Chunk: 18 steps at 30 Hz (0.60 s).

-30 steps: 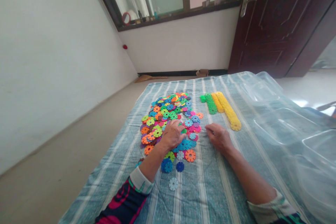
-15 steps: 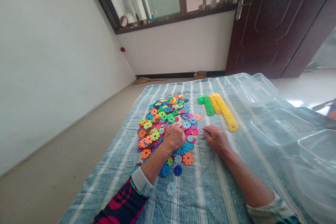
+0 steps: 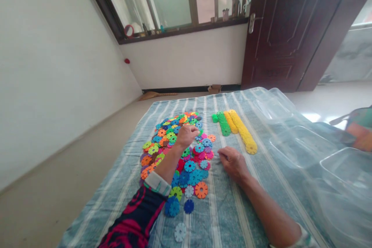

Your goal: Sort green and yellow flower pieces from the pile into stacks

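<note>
Over the upper part of a colourful pile of notched plastic discs (image 3: pixel 190 166) reaches my left hand (image 3: pixel 186 137), its fingers pinched together. A green disc (image 3: pixel 200 133) shows right by its fingertips; whether it is gripped or lying on the pile, I cannot tell. Just right of the pile my right hand (image 3: pixel 231 160) rests low over the cloth, thumb and fingers closed, and what may be between them is hidden. Beyond it lie a row of overlapping green discs (image 3: pixel 223 124), a shorter yellow row (image 3: pixel 231 122) and a longer yellow row (image 3: pixel 244 131). A small green piece (image 3: pixel 214 118) sits beside the green row.
Several clear plastic boxes (image 3: pixel 302 145) stand along the table's right side. A blue striped cloth (image 3: pixel 232 209) covers the table. Single discs, a dark blue one (image 3: pixel 188 206) and a pale one (image 3: pixel 180 232), lie toward me. A dark red door (image 3: pixel 293 27) stands behind.
My left hand has moved farther out across the pile, uncovering blue and red discs beneath where it was. My right hand stays nearly in place. The whole view has shifted slightly.
</note>
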Tool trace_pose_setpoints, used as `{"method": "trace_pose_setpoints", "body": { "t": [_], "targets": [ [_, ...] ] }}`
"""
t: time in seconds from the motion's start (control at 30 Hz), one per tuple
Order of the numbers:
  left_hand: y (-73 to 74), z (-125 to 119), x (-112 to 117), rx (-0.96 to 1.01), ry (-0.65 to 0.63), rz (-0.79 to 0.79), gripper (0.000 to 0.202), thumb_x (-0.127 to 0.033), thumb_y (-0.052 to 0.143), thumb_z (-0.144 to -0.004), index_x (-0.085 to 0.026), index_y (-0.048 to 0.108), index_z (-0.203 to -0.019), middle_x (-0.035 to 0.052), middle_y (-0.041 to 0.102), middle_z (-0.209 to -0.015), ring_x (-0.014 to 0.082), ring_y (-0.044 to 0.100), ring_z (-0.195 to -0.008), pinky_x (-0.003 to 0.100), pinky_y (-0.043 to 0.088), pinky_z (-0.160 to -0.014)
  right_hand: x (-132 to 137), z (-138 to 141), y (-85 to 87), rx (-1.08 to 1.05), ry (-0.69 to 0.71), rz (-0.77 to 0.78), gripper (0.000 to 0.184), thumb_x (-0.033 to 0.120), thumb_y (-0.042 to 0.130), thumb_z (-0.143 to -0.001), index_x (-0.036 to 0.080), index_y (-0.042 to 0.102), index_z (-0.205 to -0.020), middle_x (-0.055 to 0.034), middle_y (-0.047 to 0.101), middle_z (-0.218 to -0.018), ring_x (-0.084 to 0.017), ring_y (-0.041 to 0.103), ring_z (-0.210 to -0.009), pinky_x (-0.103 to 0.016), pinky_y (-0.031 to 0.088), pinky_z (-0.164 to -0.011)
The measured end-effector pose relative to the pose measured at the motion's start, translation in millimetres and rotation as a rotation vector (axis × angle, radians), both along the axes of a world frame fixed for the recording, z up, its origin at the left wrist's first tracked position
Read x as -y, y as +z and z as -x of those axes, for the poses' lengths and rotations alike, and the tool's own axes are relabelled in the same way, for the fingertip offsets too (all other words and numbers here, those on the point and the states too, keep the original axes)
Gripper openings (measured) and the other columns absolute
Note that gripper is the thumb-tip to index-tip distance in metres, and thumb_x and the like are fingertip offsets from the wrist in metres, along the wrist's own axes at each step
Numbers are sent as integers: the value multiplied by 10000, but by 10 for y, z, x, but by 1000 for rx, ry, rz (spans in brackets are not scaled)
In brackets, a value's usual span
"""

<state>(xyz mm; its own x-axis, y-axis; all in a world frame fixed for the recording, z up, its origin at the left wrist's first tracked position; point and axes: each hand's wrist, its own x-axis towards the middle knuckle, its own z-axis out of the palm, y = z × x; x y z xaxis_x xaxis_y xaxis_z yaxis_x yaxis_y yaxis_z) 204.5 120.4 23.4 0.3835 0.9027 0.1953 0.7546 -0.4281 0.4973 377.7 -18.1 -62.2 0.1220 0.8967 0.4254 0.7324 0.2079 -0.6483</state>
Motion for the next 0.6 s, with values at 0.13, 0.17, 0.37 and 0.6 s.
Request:
{"method": "trace_pose_setpoints", "body": {
  "t": [0.13,0.17,0.37,0.6],
  "targets": [
    [-108,-501,-375,31,21,51,184,-261,595,-722,-152,742,-741,-2,646,-633,136,581,-658,234,426,-631,-17,1,-25,-22,5,-8,216,167,487,-869,232,691,-838,-25,680,-821,-170,611,-824,-254,430,-748],
    [-138,-603,-449,33,22,52,180,-247,596,-721,-150,745,-748,2,655,-645,136,583,-660,236,430,-633,-20,0,-29,-21,9,-9,215,167,487,-868,232,690,-835,-24,676,-811,-169,609,-816,-253,430,-744],
    [-278,-932,-709,-1,41,50,174,-173,595,-716,-141,757,-771,36,710,-721,148,613,-719,243,440,-673,-27,3,-44,-15,12,-12,212,169,483,-870,221,684,-828,-26,656,-783,-169,599,-797,-256,425,-737],
    [-338,-1038,-773,-72,48,32,203,-181,588,-725,-145,766,-818,62,741,-811,161,647,-781,235,442,-696,-28,20,-44,-26,5,-28,216,163,485,-866,226,682,-801,-25,656,-778,-167,597,-785,-255,429,-733]
  ]
}}
